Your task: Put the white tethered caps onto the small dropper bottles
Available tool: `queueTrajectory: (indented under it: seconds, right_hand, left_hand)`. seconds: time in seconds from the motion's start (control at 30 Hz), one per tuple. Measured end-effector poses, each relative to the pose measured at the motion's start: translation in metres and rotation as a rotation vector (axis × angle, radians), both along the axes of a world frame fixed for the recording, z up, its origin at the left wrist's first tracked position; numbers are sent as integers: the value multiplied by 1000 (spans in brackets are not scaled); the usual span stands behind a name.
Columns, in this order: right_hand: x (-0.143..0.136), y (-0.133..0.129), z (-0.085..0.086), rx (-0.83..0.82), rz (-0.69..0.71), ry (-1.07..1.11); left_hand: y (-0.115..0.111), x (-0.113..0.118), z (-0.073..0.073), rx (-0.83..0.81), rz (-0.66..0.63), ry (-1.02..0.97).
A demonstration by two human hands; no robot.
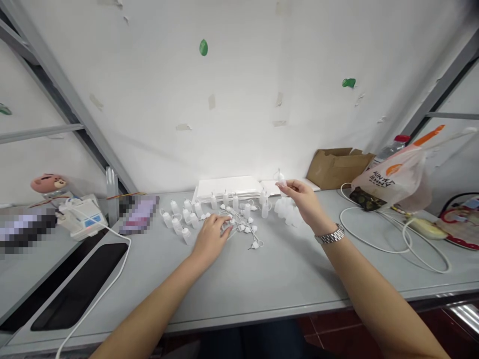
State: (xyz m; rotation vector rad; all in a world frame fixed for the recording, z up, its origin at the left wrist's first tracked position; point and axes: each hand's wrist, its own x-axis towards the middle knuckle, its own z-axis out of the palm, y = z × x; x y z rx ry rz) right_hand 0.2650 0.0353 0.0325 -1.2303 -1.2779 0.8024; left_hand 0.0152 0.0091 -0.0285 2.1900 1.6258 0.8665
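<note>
My right hand is raised above the table and pinches a small translucent squeeze bottle with a looped tip at its top. Lower and to the left, my left hand has its thumb and forefinger closed around a small whitish piece, too small and covered to name. Beside its fingertips lies a loose pile of white caps with thin straps. Several similar bottles stand upright to the left of this hand, and others stand behind the pile. Under my right hand lie several translucent bottles without visible caps.
White flat sheets are stacked against the wall. At the right are an open cardboard box, a plastic bag and a coiled white cable. A phone, a white device and a black pad lie left.
</note>
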Motion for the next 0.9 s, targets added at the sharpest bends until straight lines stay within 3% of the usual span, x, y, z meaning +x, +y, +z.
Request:
queueTrajectory:
  seconds: [0.1, 0.33, 0.43, 0.63, 0.9]
  right_hand:
    - [7, -3, 6, -57, -112, -269]
    - [8, -8, 1, -323, 187, -633]
    - [0, -11, -6, -393, 206, -757]
    - [-11, -12, -19, -405, 156, -914]
    - [-11, -11, -18, -400, 162, -986]
  left_hand:
    - [1, -3, 3, -14, 51, 14]
    - [0, -7, 12, -94, 167, 129]
    - [-1, -7, 17, -125, 192, 192]
    - [0, -10, 26, -226, 241, 278]
    - [-3, -8, 19, -197, 205, 309]
